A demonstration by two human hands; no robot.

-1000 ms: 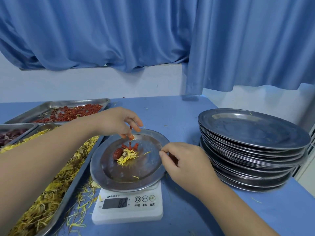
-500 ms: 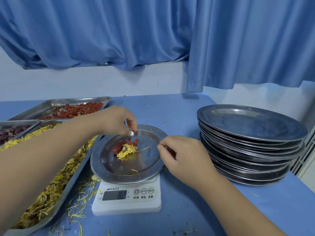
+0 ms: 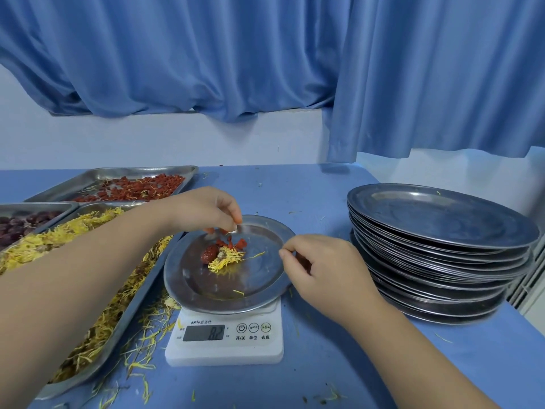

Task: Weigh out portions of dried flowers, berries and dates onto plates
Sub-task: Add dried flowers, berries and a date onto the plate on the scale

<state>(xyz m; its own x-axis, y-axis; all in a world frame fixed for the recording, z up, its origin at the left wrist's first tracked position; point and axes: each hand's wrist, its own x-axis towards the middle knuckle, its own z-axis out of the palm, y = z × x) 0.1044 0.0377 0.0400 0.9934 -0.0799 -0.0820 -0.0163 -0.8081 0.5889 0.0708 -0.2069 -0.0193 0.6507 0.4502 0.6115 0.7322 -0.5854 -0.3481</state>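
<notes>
Bunched fingertips of our left hand (image 3: 203,211) hover over the plate (image 3: 256,283) on the scale (image 3: 224,354), whether they hold anything we cannot tell; date (image 3: 210,255), berries (image 3: 236,243) and flower (image 3: 225,259) lie mid-plate, and our right hand (image 3: 321,270) pinches its right rim. We should drop berries singly and release the rim before trusting the 8.2 display (image 3: 203,332), left of keys (image 3: 253,328) 开/关, 单位, 去皮

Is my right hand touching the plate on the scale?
Touching. The head view shows the right hand pinching the plate at its right rim with thumb and forefinger, no gap visible.
</notes>
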